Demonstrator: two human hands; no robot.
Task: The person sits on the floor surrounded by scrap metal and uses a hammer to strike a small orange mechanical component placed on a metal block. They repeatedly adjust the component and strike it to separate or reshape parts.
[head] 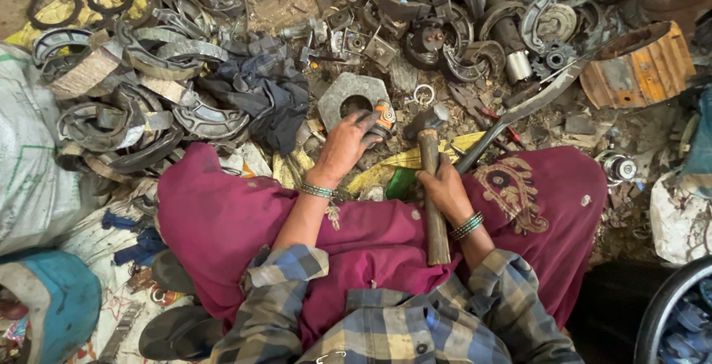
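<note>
Scrap pile of curved metal shoes [148,104] at left. Left hand [348,145], grip clamped on small orange-banded metal part [382,119] beside grey hexagonal plate [348,97]. Right hand [443,189], grip wrapped round wooden-handled hammer [432,186], head on floor.

Left hand [348,141] stretched forward, fingers curled; right hand [443,188] fisted, grip closed.

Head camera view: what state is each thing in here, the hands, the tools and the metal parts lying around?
Left hand: pressed down on a small orange and grey cylindrical part.
Right hand: closed round a wooden-handled hammer, head resting low.
Grey hexagonal metal plate with round hole: lying flat.
Curved rusty brake shoes: piled loose.
Dark crumpled cloth: heaped on the scrap.
</note>
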